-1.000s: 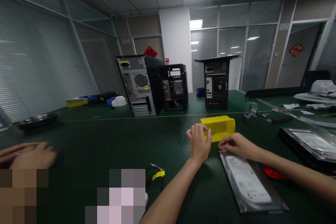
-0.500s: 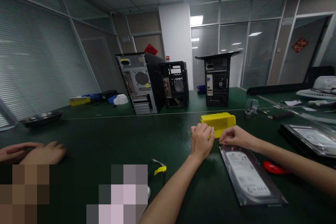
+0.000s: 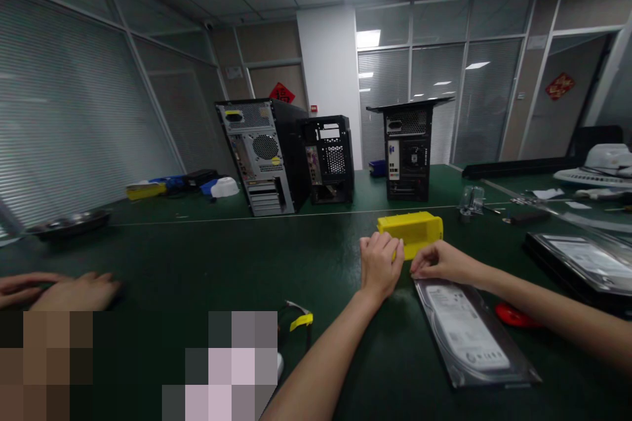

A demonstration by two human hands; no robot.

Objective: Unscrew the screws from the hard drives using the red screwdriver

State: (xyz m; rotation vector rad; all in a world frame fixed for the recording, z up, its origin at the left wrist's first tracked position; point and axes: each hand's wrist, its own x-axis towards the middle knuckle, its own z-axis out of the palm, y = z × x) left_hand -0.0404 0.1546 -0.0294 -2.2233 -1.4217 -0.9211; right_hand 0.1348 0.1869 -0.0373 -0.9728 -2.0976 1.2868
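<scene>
Green tabletop (image 3: pixel 207 263) stretches before you, with three computer cases (image 3: pixel 266 151) standing around twelve o'clock. Your left hand (image 3: pixel 381 264) curls at the near side of the yellow bin (image 3: pixel 423 228) at one o'clock, its grip too hidden to tell. Your right hand (image 3: pixel 444 262) pinches its fingertips together by the eleven o'clock corner of the bagged hard drive (image 3: pixel 467 329), itself at two o'clock; what they clamp, you cannot tell.

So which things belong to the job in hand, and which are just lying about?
At the hands:
yellow bin, left hand by its left end
bagged hard drive, right hand at its far end

Lying about:
partly hidden red object
yellow-tagged cable
what looks like another drive, far right
silver-backed computer case
two black cases
</scene>
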